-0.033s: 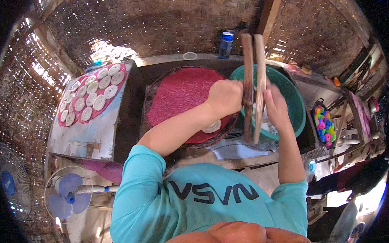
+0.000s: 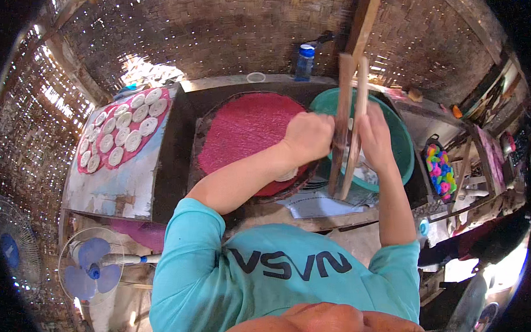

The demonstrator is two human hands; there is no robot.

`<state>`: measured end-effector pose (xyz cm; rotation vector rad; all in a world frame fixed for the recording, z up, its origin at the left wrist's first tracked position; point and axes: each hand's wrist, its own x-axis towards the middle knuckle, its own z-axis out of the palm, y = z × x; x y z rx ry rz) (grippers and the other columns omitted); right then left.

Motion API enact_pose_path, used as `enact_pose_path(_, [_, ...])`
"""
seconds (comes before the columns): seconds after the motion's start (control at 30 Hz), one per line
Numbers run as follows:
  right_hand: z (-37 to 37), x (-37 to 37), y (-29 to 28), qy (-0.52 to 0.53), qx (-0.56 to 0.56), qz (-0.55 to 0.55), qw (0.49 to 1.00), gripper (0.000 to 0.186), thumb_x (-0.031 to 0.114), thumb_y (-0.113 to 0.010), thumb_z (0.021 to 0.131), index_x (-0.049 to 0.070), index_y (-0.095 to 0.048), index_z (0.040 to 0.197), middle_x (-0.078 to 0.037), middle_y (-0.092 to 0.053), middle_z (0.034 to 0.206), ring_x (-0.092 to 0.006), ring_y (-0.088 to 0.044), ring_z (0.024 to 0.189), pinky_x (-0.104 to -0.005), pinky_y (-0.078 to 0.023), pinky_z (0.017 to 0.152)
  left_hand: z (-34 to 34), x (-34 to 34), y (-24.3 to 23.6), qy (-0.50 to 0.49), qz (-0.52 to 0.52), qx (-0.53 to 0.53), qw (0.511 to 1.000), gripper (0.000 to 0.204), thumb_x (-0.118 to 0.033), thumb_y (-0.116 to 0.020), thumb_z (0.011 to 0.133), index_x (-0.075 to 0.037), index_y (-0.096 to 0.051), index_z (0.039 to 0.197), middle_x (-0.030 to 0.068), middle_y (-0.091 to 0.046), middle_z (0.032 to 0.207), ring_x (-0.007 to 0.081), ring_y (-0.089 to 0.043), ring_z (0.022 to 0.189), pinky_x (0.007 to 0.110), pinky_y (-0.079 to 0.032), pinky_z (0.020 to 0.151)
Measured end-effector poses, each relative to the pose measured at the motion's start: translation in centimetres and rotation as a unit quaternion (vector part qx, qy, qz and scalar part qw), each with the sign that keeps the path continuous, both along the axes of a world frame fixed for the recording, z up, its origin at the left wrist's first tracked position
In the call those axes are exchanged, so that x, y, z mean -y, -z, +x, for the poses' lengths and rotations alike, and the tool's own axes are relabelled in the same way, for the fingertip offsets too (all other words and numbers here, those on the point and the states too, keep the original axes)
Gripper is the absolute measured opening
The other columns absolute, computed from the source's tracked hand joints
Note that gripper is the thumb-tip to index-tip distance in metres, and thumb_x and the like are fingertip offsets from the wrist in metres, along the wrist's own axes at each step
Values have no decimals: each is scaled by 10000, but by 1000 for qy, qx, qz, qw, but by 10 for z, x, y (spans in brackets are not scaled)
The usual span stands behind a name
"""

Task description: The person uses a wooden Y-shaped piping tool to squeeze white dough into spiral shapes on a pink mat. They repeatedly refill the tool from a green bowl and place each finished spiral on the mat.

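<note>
Two long wooden bars stand close together, nearly upright, between my hands over a green basin. My left hand is closed in a fist against the darker left bar. Against the paler right bar lies my right hand, its fingers partly wrapped round the bar's far side. What sits between the bars is hidden. White material shows inside the basin below. Left of the basin is a round pink mat, with a white coiled disc partly covered by my left forearm.
At the left, a slanted board carries a pink sheet with several white coils. Behind stands a blue-capped bottle. A basket of colourful things is at right, a white cloth in front, a fan at lower left.
The bars' upper ends have shifted slightly right and down, and the bars lean more. My left hand is a little lower; my right fingers sit higher along the bar.
</note>
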<state>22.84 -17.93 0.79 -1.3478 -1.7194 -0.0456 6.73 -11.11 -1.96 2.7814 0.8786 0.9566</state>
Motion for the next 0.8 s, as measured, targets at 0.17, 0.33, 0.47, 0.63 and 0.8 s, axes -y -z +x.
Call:
enact_pose_path(0.17, [-20,25,-44,-8,261,173,950,493,165,-668,654,-18,-512,1085,-184,-524,1026,-362,-511,920,-458,-411,814,7,-8,-1,288,-168,-76,940,274,-177,-688,670,-41,-625,899,138,-655,884,266,-638,864,360,-503,785])
enact_pose_path(0.33, [4,68,-60,-182,126,7,975,594,75,-680,687,-1,-346,1172,-93,-542,808,-208,-552,727,-328,-446,688,-10,42,-63,100,-120,-274,949,265,-192,-636,676,-19,-615,875,190,-640,733,360,-635,685,440,-511,598])
enact_pose_path(0.47, [49,77,-75,-168,-107,-140,970,625,90,-689,676,39,-318,1177,-34,-523,767,-125,-526,694,-283,-447,605,-17,55,-63,70,7,-186,980,228,-185,-644,683,-38,-624,855,176,-634,715,345,-634,671,437,-512,594])
enact_pose_path(0.63, [139,79,-63,-79,-332,115,933,501,80,-641,743,68,-350,1151,-70,-536,800,-163,-553,742,-306,-474,684,-28,3,-19,103,-226,12,968,231,-129,-721,697,-69,-643,906,114,-664,848,282,-645,838,398,-522,731])
enact_pose_path(0.8, [106,28,-3,-135,-506,324,788,368,40,-548,830,80,-354,1140,-99,-549,879,-227,-558,859,-376,-456,818,43,9,-18,326,-438,432,718,324,-118,-727,709,-88,-588,1000,147,-519,1238,330,-520,1133,498,-413,973])
